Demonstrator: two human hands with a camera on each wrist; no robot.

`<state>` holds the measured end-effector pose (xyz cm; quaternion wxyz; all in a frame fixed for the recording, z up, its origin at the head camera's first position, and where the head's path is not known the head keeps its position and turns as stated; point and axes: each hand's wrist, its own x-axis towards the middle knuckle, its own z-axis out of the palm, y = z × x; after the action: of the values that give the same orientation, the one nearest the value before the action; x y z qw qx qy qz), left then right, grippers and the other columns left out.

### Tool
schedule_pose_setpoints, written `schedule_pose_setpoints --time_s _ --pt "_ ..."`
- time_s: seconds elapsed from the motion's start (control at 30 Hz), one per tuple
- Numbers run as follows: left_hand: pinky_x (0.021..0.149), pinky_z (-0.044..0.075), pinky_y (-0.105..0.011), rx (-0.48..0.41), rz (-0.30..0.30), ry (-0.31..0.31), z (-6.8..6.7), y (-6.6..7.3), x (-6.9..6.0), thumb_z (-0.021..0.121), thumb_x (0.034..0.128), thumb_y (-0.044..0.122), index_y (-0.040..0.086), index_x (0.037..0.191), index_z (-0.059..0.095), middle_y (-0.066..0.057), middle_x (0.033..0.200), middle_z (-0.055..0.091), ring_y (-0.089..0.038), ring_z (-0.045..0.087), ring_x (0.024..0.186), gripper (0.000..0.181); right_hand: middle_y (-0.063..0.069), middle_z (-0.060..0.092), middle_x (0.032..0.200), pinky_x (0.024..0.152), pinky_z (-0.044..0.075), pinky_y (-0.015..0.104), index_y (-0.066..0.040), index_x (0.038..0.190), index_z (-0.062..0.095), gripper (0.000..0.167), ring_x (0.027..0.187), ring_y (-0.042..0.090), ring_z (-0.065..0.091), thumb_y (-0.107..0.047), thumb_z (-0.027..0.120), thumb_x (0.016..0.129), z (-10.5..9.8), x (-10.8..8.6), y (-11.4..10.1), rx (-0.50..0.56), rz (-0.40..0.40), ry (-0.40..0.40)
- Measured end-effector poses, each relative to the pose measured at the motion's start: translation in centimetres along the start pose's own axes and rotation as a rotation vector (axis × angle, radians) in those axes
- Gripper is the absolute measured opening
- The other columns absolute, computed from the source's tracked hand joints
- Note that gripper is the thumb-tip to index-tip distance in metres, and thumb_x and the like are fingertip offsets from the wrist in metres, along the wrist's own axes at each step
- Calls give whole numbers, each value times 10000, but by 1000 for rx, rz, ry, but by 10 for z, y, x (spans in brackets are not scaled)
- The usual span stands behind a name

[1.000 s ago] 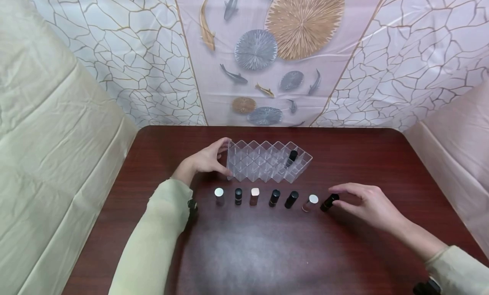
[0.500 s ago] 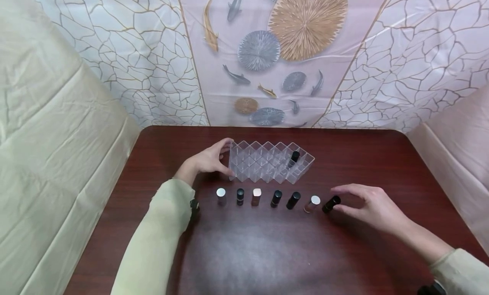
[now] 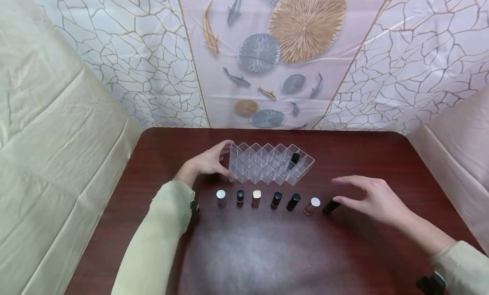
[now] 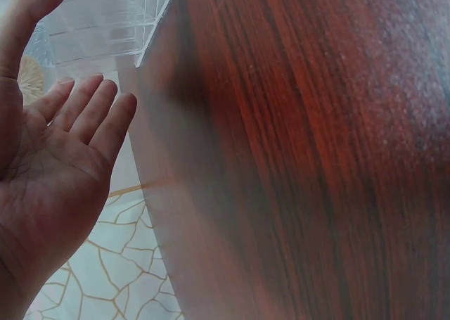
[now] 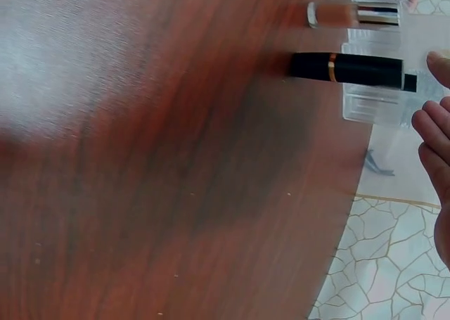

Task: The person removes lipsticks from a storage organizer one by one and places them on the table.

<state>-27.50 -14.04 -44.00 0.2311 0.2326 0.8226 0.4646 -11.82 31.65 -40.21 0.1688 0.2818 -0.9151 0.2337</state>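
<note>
My left hand (image 3: 209, 160) holds the left end of a clear plastic lipstick organizer (image 3: 259, 163), thumb at its front corner and index finger at the back. In the left wrist view, the left hand (image 4: 63, 151) is beside the organizer's wall (image 4: 105, 24). One black lipstick (image 3: 293, 160) stands in a right-hand compartment. My right hand (image 3: 376, 199) hovers beside the rightmost black lipstick (image 3: 330, 206), thumb and fingers spread apart. In the right wrist view, that lipstick, with a gold band, stands upright apart from the right hand (image 5: 439, 151).
Left of that lipstick, a row stands before the organizer: a clear-bodied tube with silver cap (image 3: 312, 205), black lipsticks (image 3: 293, 202) (image 3: 276, 200) (image 3: 240, 198), a rose-gold one (image 3: 256, 198) and a silver-topped one (image 3: 221, 198). Patterned cloth (image 3: 259, 95) hangs behind the dark wooden table (image 3: 244, 252).
My right hand has risen slightly from around the rightmost black lipstick, and its fingers have spread wider. The left hand stays at the organizer's end. The head view has shifted a little.
</note>
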Motion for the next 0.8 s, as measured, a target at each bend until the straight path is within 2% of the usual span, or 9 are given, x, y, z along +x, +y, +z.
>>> schedule_pose_setpoints --time_s 0.4,0.6,0.8 --pt "1276 321 -491 20 13 7 0 0 1 940 767 52 30 1615 287 -201 1648 372 -367 323 1579 1071 -27 806 1135 901 427 39 -194 1227 800 559 1058 26 715 -180 1001 706 -6 20 4 -28 41 -11" --pt "1272 324 -506 16 20 13 0 0 1 939 773 53 25 1606 291 -222 1643 381 -380 329 1576 1056 -13 808 1134 930 409 33 -179 1240 794 548 1074 1 701 -182 990 729 -5 31 6 -25 33 -15" --pt "1275 321 -498 24 12 16 0 -1 1 942 775 53 12 1619 276 -216 1643 376 -390 318 1579 1075 13 810 1132 943 404 34 -146 1235 795 535 1070 96 732 -172 983 734 -2 46 9 -33 9 -20"
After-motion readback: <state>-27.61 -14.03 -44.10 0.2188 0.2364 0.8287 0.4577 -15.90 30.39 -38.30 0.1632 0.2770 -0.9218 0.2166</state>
